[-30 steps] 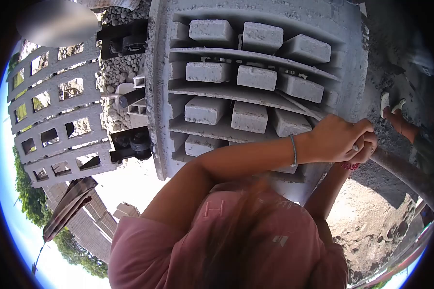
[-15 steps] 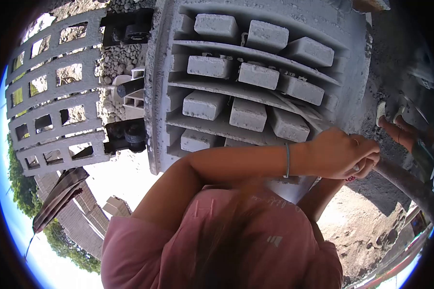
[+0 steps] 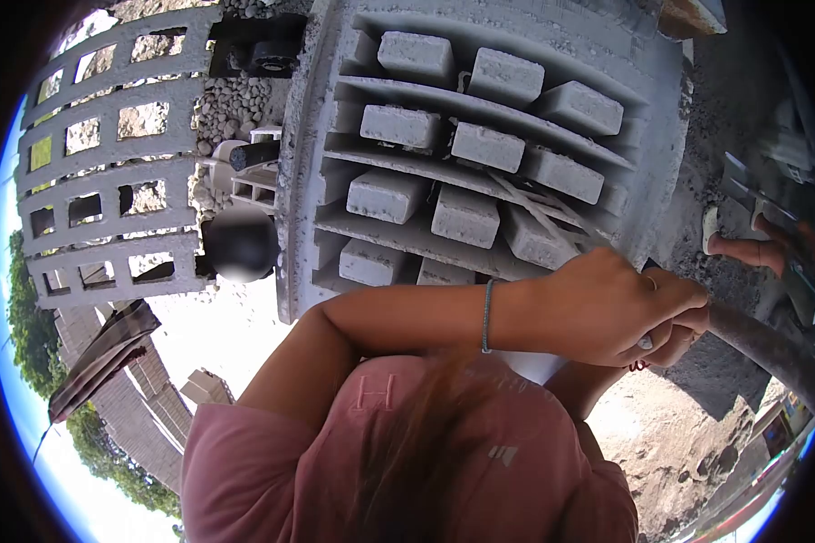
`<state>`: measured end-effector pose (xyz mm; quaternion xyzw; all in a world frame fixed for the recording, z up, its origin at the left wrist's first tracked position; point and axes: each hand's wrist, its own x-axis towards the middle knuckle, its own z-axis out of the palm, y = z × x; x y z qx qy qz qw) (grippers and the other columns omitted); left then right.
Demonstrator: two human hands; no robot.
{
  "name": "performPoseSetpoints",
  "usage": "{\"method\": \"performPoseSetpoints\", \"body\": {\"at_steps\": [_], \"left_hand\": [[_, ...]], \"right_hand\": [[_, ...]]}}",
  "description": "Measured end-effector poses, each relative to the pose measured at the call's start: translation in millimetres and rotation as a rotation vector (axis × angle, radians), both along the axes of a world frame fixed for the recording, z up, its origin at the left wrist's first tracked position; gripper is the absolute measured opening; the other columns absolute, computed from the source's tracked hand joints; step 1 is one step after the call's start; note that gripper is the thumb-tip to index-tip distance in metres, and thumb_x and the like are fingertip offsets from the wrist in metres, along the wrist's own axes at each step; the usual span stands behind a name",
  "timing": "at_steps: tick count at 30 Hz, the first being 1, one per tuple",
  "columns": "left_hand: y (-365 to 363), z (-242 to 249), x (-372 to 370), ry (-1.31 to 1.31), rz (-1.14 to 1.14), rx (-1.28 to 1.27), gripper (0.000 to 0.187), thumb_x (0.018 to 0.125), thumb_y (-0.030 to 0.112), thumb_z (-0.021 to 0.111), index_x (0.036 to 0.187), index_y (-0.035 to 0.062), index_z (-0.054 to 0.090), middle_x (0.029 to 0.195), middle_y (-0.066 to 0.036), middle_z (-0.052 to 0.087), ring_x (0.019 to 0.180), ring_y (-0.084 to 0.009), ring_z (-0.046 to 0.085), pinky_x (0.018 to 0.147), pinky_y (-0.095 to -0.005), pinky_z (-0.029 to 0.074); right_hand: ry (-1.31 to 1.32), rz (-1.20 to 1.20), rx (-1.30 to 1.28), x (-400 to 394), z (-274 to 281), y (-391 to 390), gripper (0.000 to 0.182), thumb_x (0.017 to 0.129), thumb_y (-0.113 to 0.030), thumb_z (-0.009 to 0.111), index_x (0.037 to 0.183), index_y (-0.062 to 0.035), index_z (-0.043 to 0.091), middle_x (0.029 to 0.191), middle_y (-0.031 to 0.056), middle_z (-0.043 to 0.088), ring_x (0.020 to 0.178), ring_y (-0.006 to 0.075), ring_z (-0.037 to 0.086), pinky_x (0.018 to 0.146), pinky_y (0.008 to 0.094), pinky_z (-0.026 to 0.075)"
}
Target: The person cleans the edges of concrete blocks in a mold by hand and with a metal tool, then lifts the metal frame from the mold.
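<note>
Openwork lattice (image 3: 86, 208): far left of the hands; a hard shake of the frame might knock it, if the two are linked, which I can't tell.
Pebbles (image 3: 231, 109): left of the hands, beyond the frame.
Metal frame (image 3: 301, 181): left of and above the hands, caked in cement; a jerky pull could jolt it.
Pale blocks (image 3: 465, 217): in rows inside it, up and left of the hands; that jolt could chip their edges.
Thin strips (image 3: 541, 217): slanting from the rows towards the left hand; they could snag or snap if the frame shifts.
Left hand (image 3: 607, 308): clenched round the metal bar (image 3: 765, 348); its knuckles might get pinched against the frame's edge.
Right hand (image 3: 675, 342): partly hidden under the left, apparently clasping the bar too; dust or sweat could make both slip.
Metal bar: runs out to the right of the hands; swung wide, it could strike someone.
Another person's legs (image 3: 747, 252): right of and above the hands, near enough to worry about.
</note>
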<state>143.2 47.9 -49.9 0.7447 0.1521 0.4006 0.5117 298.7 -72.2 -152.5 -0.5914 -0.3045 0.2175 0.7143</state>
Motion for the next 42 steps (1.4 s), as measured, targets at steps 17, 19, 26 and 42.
{"method": "performPoseSetpoints", "body": {"at_steps": [17, 19, 26, 42], "left_hand": [[27, 5, -43, 0.191, 0.003, 0.018, 0.037, 0.065, 0.007, 0.053, 0.101, 0.0109, 0.048, 0.051, -0.005, 0.05, 0.04, -0.0184, 0.052, 0.036, -0.0281, 0.039], [35, -52, -38, 0.302, 0.063, 0.063, 0.036, 0.067, 0.006, 0.051, 0.102, 0.0122, 0.048, 0.053, -0.005, 0.052, 0.042, -0.0189, 0.053, 0.037, -0.0283, 0.04], [51, -71, -26, 0.32, 0.011, -0.057, 0.024, 0.076, 0.01, 0.046, 0.1, 0.0116, 0.05, 0.064, -0.009, 0.057, 0.051, -0.0258, 0.056, 0.047, -0.0329, 0.044], [11, 150, -47, -0.247, -0.036, -0.137, 0.029, 0.079, 0.006, 0.036, 0.1, 0.0037, 0.056, 0.05, 0.007, 0.04, 0.039, 0.0022, 0.023, 0.036, -0.0171, 0.018]], "right_hand": [[0.037, 0.228, 0.046, -60, 17, 53, 0.015, 0.077, -0.012, 0.04, 0.066, -0.0039, 0.045, 0.057, 0.0036, 0.047, 0.054, 0.0121, 0.049, 0.051, 0.0234, 0.04], [-0.081, 0.231, -0.008, -69, -13, 72, 0.015, 0.077, -0.011, 0.04, 0.066, -0.0028, 0.047, 0.057, 0.0041, 0.048, 0.055, 0.0133, 0.05, 0.051, 0.024, 0.04], [-0.698, 0.061, -0.085, -69, -19, 99, 0.006, 0.069, 0.005, 0.052, 0.064, 0.0011, 0.051, 0.066, 0.0054, 0.054, 0.056, 0.0105, 0.052, 0.047, 0.0214, 0.04], [-0.043, 0.427, 0.133, -103, 265, 64, 0.019, 0.077, -0.009, 0.04, 0.068, -0.0012, 0.054, 0.056, -0.0021, 0.046, 0.039, 0.0018, 0.032, 0.035, 0.0179, 0.023]]}}
